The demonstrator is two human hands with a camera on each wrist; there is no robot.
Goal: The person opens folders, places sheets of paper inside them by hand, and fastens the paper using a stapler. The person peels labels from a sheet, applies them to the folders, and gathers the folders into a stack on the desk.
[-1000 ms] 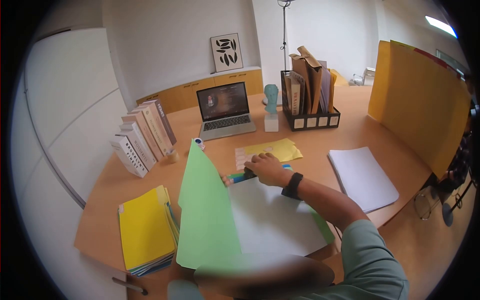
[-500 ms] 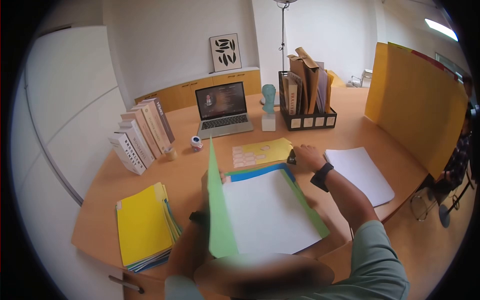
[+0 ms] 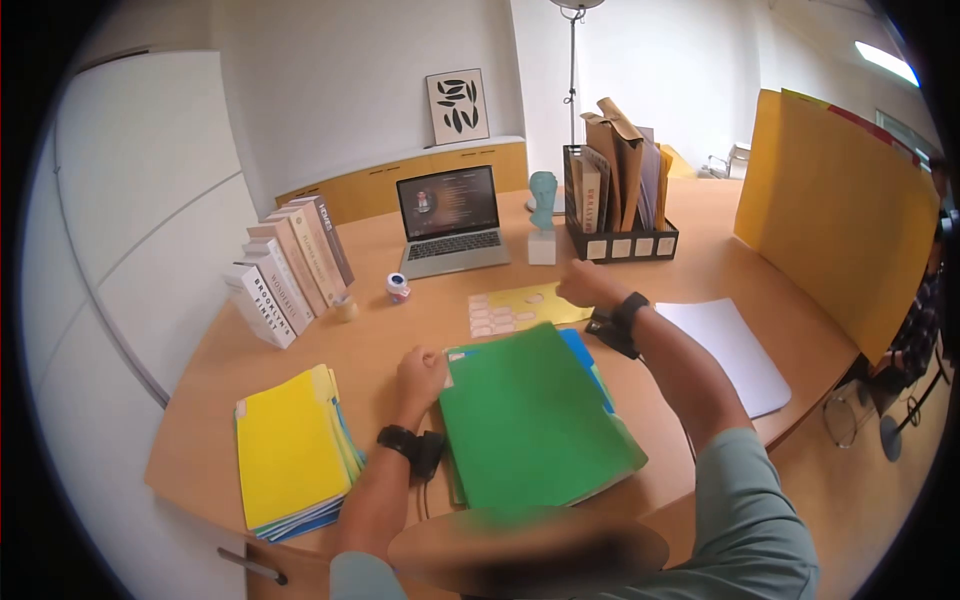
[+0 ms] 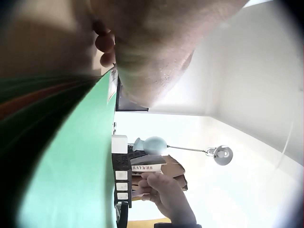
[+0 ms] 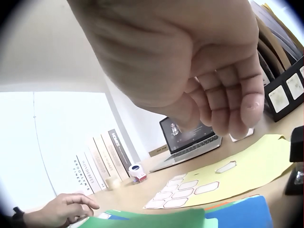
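A green file folder point(image 3: 540, 430) lies with its cover down over the papers, blue dividers point(image 3: 585, 355) showing along its far right side. At its far left corner, by a small label, rests my left hand point(image 3: 422, 378), fingers loosely bent; in the right wrist view nothing shows in this left hand point(image 5: 66, 209). Above the yellow sheet with pale label stickers point(image 5: 190, 187) hovers my right hand point(image 3: 592, 287), its fingers loosely curled and holding nothing. Just right of that sheet stands a black object point(image 5: 297, 156), cut off by the frame.
Yellow folders point(image 3: 290, 455) are stacked at left, white paper point(image 3: 715, 350) at right. Behind stand books point(image 3: 295, 265), a tape roll point(image 3: 398, 289), a laptop point(image 3: 450, 215), a bust point(image 3: 542, 200) and a black file organizer point(image 3: 630, 245). A tall yellow board point(image 3: 830, 220) rises on the right.
The folder's cover has swung from upright on the left down over the white paper. My right hand has moved right and away from a small black object that was in it.
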